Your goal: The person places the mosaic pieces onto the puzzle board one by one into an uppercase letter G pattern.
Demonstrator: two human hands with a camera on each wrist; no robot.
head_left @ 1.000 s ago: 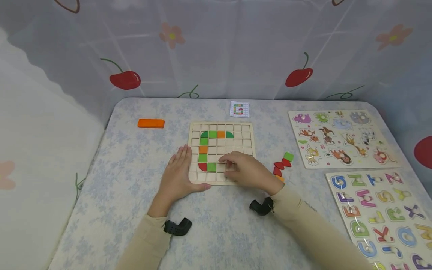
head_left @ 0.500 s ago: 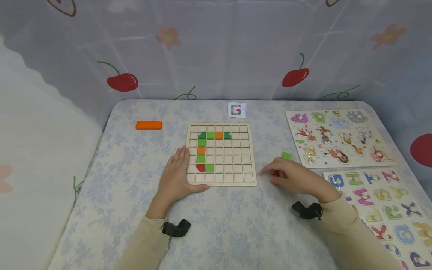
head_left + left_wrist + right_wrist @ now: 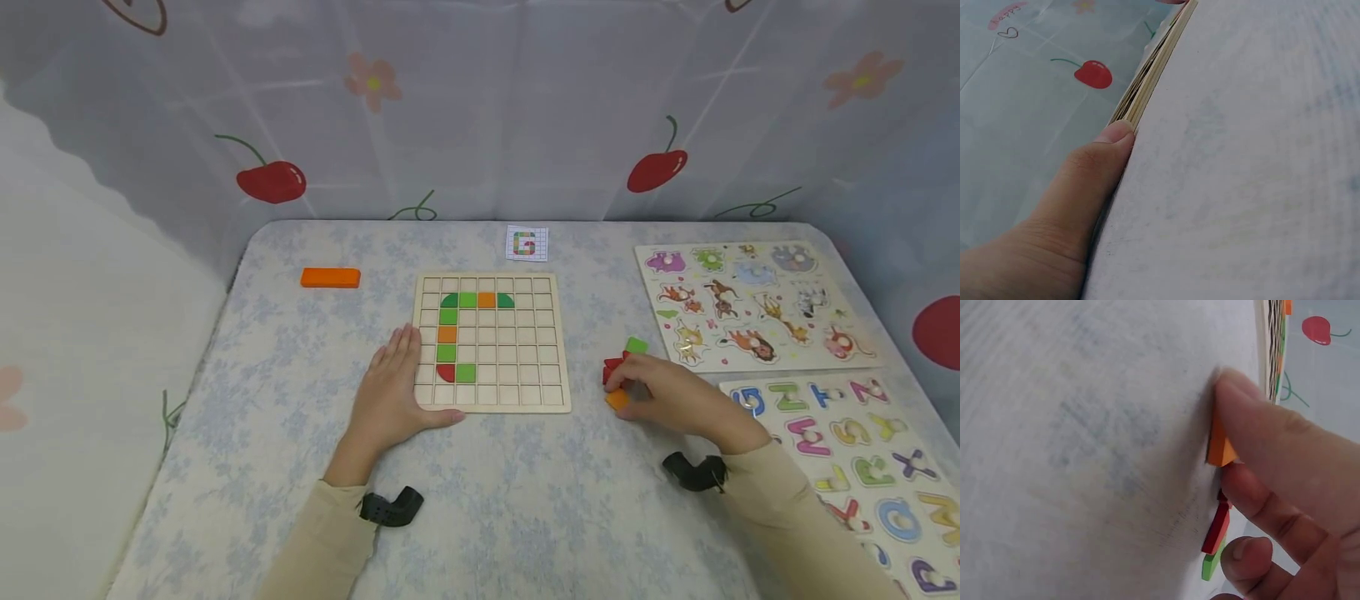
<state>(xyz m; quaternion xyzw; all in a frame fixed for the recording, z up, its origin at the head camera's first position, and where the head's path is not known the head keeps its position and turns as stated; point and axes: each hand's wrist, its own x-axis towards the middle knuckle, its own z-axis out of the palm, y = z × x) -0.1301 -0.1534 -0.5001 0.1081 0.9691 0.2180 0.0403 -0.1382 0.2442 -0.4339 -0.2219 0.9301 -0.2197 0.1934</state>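
Observation:
My left hand point(image 3: 388, 383) rests along the left side of a wooden grid board point(image 3: 529, 358), fingers straight and thumb at its front edge. Green, orange and red tiles fill some squares, running along an upper row, down a column and into a lower row. To the right of the board, my right hand point(image 3: 671, 396) pinches a small orange tile point(image 3: 617, 400) between thumb and fingers, low over the tabletop. Right beside these fingers lie red tiles point(image 3: 611, 367) and a green tile point(image 3: 637, 344). In the right wrist view the thumb point(image 3: 1272, 431) covers part of the orange tile point(image 3: 1221, 447).
A small card point(image 3: 527, 244) with a coloured G pattern lies behind the board. An orange bar point(image 3: 331, 277) sits at the back left. On the right are an animal puzzle board point(image 3: 727, 350) and a letter puzzle board point(image 3: 817, 450). A curtain point(image 3: 480, 108) hangs behind the table.
My right hand has moved from over the board to the loose tiles on the right, and now takes the orange one. My left hand has stayed at the board.

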